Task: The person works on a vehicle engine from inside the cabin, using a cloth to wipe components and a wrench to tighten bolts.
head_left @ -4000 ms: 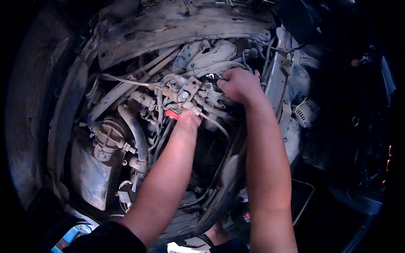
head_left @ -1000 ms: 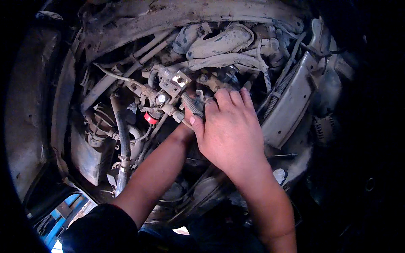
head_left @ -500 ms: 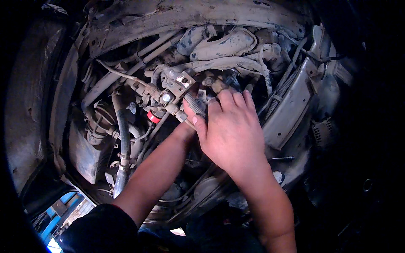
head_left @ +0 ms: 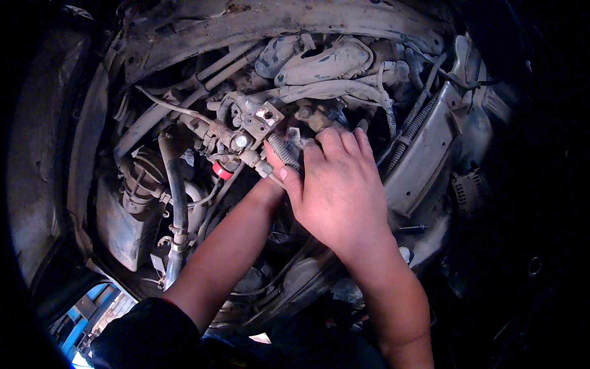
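Deep in a dusty engine bay, my right hand reaches over metal parts, its fingers curled down and their tips hidden. The thumb lies beside a thin pipe below a brass-coloured fitting. My left hand is pushed in under that fitting and behind a short corrugated sleeve; its fingers are out of sight. Just above stands a metal block with holes, joined to a valve-like part with a round silver cap. What lies under the right fingertips cannot be made out.
A black hose runs down on the left beside a dirty canister. A red ring sits below the valve part. Across the back stretches a body crossbar. On the right are a metal panel and a slim tool-like rod.
Both hands keep nearly the same place and pose. The view has shifted slightly, so the surrounding parts sit a little further left.
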Tool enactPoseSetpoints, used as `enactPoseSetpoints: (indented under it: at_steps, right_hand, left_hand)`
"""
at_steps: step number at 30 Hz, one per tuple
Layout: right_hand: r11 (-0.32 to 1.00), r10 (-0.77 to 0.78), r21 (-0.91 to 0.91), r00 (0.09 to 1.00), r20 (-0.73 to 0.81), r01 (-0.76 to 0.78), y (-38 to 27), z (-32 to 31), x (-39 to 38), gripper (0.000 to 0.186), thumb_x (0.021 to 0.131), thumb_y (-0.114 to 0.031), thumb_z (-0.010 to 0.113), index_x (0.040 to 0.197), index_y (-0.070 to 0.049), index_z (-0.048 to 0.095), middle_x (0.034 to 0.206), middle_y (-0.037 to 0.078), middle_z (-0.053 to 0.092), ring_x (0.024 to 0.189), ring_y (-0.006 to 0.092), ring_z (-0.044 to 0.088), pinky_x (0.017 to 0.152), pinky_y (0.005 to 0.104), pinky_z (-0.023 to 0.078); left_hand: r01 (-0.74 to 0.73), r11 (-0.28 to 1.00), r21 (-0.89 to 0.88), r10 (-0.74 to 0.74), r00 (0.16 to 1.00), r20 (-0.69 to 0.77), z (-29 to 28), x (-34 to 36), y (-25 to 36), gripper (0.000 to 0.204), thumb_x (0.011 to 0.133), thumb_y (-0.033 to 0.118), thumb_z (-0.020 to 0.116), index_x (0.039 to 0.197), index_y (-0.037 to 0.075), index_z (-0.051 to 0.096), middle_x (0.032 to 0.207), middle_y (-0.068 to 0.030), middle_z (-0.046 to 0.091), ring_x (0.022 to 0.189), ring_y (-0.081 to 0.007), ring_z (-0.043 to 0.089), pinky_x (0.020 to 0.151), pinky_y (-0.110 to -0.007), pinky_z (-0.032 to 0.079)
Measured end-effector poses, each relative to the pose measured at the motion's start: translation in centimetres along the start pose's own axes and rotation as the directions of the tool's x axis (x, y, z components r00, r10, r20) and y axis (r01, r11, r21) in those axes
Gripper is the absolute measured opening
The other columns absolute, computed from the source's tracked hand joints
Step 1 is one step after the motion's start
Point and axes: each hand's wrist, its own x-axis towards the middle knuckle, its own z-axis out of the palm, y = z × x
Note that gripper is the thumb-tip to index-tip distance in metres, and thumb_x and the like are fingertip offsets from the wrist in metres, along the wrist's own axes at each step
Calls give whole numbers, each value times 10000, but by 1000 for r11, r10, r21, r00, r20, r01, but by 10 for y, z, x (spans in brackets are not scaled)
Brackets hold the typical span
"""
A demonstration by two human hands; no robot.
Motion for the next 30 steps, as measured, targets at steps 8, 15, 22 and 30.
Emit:
enactPoseSetpoints:
  at_steps: [8,15,22,30]
  right_hand:
    - [1000,-23,-12,999,-26,23,2,3,-2,380,887,-321,631,969,48,674,1023,195,584,1071,352,552,1082,527,365]
    - [998,37,59,998,-42,-35,13,-3,12,342,909,-298,601,835,28,672,911,196,625,959,378,599,954,491,440]
    - [974,226,-98,933,280,-206,49,-5,51,293,881,-222,535,898,-7,733,1004,226,696,960,400,663,872,464,524]
    - [928,-33,-230,677,735,295,80,15,94,340,887,-167,492,1075,48,677,1124,235,675,995,356,654,918,401,490]
  left_hand:
    - [25,1000,0,-25,997,73,2,-2,-1,719,934,608,305,1340,57,524,1328,-175,574,1228,-354,537,1099,-490,395]
    - [-28,979,202,45,996,-78,-45,9,6,624,987,513,343,1350,36,517,1320,-163,575,1231,-325,540,1091,-472,407]
    - [24,-695,718,326,901,285,-68,2,8,383,970,152,492,1340,59,522,1308,-108,575,1214,-239,540,1049,-387,426]
    - [-242,55,969,516,837,180,-73,21,-9,442,1039,300,364,1374,44,498,1353,-101,549,1206,-253,540,1079,-396,406]
